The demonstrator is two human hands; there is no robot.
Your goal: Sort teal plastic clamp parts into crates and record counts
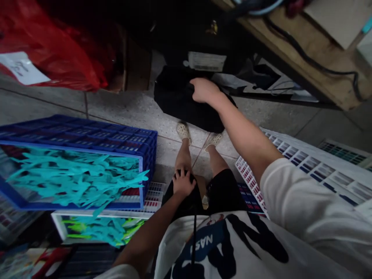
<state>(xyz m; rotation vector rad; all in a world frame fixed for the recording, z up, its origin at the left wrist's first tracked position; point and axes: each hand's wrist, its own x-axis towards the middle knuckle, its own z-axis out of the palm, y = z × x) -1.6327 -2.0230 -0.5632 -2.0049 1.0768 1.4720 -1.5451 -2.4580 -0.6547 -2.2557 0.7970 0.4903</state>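
In the head view, my right hand (205, 90) reaches forward with curled fingers closed on a black cloth (186, 101). The dark, bulky cloth hangs or lies just beyond my feet; whether it is a bag or a garment I cannot tell. My fingertips are partly hidden in its dark folds. On my knee, over the black shorts (225, 190), my left hand (183, 183) lies flat with its fingers spread and nothing in it.
To the left stands a blue crate (142, 155) of turquoise plastic pieces (75, 178), above a white crate (59, 228) with turquoise and green ones. A red plastic bag (66, 54) is at upper left. White crates (308, 155) flank my right; a wooden bench (328, 58) overhangs at upper right.
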